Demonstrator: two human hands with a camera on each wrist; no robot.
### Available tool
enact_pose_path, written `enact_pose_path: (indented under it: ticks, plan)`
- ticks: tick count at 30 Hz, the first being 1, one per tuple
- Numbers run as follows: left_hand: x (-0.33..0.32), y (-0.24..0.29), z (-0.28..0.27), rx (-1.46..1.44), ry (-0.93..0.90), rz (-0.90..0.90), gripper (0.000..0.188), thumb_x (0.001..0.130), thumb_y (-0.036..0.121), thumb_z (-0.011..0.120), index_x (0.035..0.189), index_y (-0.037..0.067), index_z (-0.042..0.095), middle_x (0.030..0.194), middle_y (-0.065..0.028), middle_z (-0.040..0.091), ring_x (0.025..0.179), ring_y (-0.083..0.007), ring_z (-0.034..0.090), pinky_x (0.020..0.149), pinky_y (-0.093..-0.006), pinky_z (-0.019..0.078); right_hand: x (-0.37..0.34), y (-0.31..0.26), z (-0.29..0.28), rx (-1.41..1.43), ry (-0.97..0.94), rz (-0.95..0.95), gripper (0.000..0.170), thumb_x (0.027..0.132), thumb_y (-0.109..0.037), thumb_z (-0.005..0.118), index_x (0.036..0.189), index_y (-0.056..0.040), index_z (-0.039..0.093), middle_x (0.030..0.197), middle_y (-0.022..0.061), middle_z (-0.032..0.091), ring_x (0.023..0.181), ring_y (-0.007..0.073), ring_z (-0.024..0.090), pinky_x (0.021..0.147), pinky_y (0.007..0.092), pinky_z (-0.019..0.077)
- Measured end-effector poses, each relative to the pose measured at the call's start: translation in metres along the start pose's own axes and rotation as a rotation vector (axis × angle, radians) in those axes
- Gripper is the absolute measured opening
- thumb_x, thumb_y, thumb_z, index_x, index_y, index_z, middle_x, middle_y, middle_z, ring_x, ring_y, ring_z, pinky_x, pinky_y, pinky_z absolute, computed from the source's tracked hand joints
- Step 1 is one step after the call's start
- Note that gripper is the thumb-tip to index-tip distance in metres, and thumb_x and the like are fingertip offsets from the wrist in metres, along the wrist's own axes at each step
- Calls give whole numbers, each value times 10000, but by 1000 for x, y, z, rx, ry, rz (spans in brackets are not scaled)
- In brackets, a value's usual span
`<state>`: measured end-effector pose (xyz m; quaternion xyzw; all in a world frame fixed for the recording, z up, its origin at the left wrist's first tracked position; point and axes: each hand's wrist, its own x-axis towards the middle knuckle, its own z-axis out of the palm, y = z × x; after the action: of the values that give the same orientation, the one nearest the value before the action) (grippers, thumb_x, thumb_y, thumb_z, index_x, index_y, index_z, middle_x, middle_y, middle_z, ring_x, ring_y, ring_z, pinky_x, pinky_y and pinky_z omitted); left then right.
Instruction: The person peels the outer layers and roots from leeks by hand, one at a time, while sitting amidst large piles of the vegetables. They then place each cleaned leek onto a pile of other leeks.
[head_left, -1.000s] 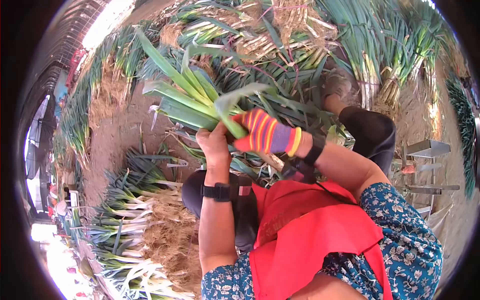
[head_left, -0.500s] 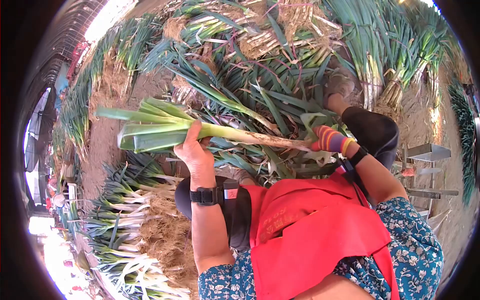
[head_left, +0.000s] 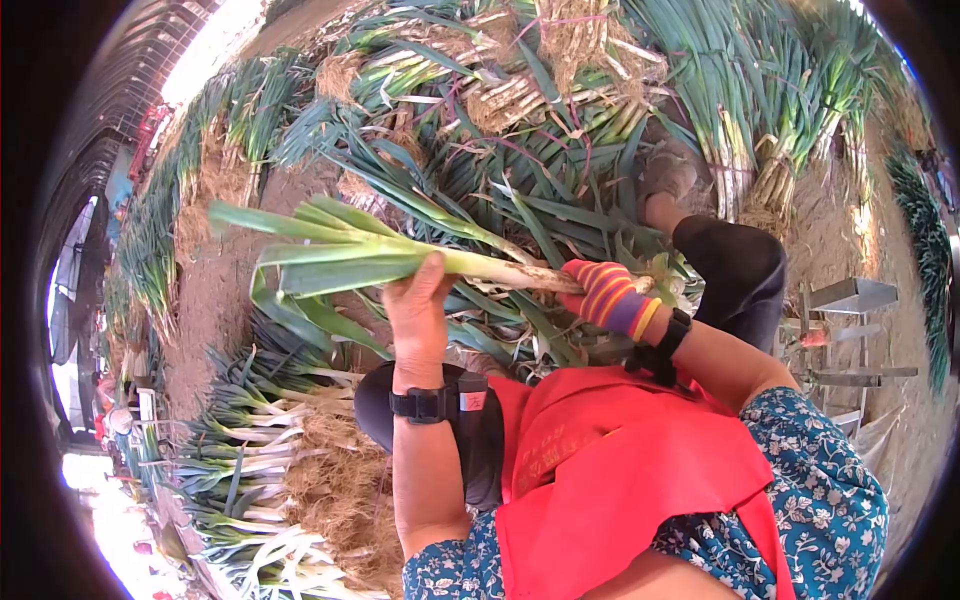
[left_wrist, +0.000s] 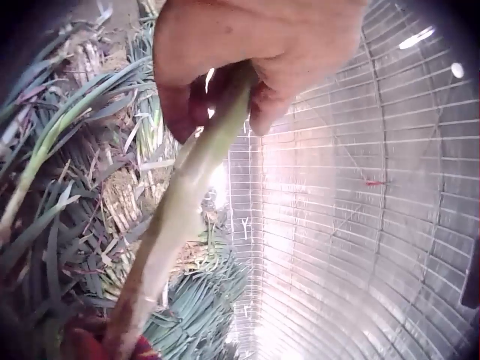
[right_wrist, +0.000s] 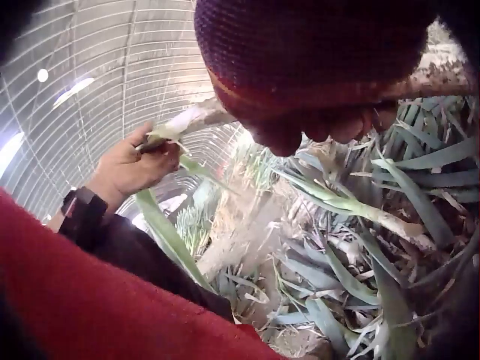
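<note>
A thick leek (head_left: 487, 268) lies across both hands, its green leaves fanned to the left and its soiled root end to the right. The bare left hand (head_left: 418, 312) grips it just below the leaves; in the left wrist view thumb and fingers of that hand (left_wrist: 247, 52) wrap the pale stalk (left_wrist: 176, 199). The right hand (head_left: 612, 300), in a striped glove, is curled round the brownish lower stalk near the root. In the right wrist view the gloved hand (right_wrist: 315, 82) covers part of the stalk.
Rows of leeks with roots (head_left: 340, 470) lie at the lower left. Tied bundles (head_left: 735, 130) stand at the upper right, and loose leeks (head_left: 530, 200) cover the ground ahead. A metal stand (head_left: 855, 300) is at the right, near the person's bent knee (head_left: 740, 262).
The leek has turned from pointing up-left to lying nearly level. The right hand went from the leaf base out to the root end, then back left along the stalk. A long leaf now hangs below.
</note>
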<state>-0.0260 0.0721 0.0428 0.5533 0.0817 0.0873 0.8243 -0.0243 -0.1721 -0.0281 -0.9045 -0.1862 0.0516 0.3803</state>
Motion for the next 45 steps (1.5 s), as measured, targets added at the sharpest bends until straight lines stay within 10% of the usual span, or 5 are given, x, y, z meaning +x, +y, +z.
enact_pose_path:
  ticks: [5,32,36,39,45]
  plan:
    - [-1,-6,21,383,-80,-214,276,860,261,645,899,-7,591,733,-18,590,545,-75,508,435,-210,368,1,4,10,28,60,-4,373,740,-292,657,1017,-46,611,792,195,631,745,361,613,648,401,476]
    - [7,-35,45,17,-215,-586,76,721,31,570,788,23,603,732,-73,603,529,-155,526,432,-274,361,-10,-11,-16,728,-244,118,364,746,-271,730,983,-19,615,665,-23,558,570,72,520,521,261,435]
    - [-3,-125,20,748,-620,-81,272,739,70,599,1010,55,614,688,-40,597,629,-139,600,550,-302,483,4,-32,-32,966,-105,-76,393,756,-235,732,1046,-3,602,721,48,622,636,86,542,598,275,450]
    - [-15,-81,51,837,-529,-151,424,727,34,624,1142,72,548,752,-40,585,672,-136,604,594,-273,497,20,-30,-55,109,222,-191,416,742,-337,719,981,-23,587,754,225,581,701,373,582,598,374,464]
    - [-7,-3,50,-93,-372,-101,396,766,31,661,1141,30,532,1067,-106,599,995,-243,581,829,-373,505,14,-3,-39,-366,461,-319,421,706,-393,692,969,-79,595,762,101,616,682,305,600,628,385,467]
